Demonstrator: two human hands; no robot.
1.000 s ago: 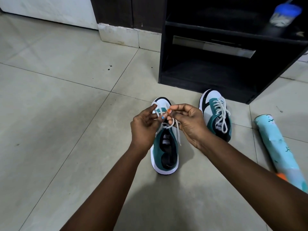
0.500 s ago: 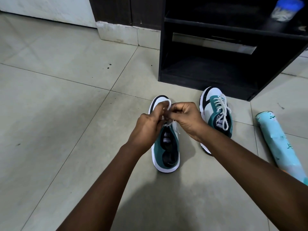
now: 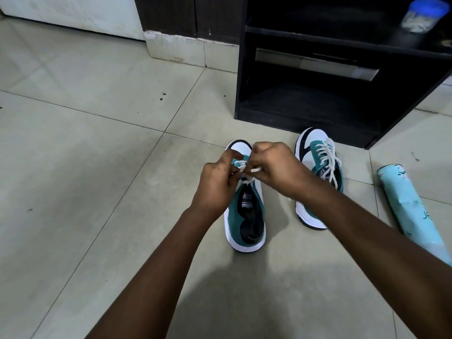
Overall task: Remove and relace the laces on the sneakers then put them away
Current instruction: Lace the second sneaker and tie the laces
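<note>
- Left hand (image 3: pixel 216 178) and right hand (image 3: pixel 275 165) meet knuckle to knuckle, fingers curled, pinching the white lace (image 3: pixel 242 167) between them.
- The near sneaker (image 3: pixel 245 216) sits under the fingers on the floor (image 3: pixel 97 167).
- The laced sneaker (image 3: pixel 318 167) stands just right of the right hand, before the dark cabinet (image 3: pixel 318 106).

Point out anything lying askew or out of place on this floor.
A light blue patterned tube lies on its side on the tiled floor, right of the laced sneaker. That sneaker sits angled, not parallel with the one being laced. Nothing looks spilled or damaged.
</note>
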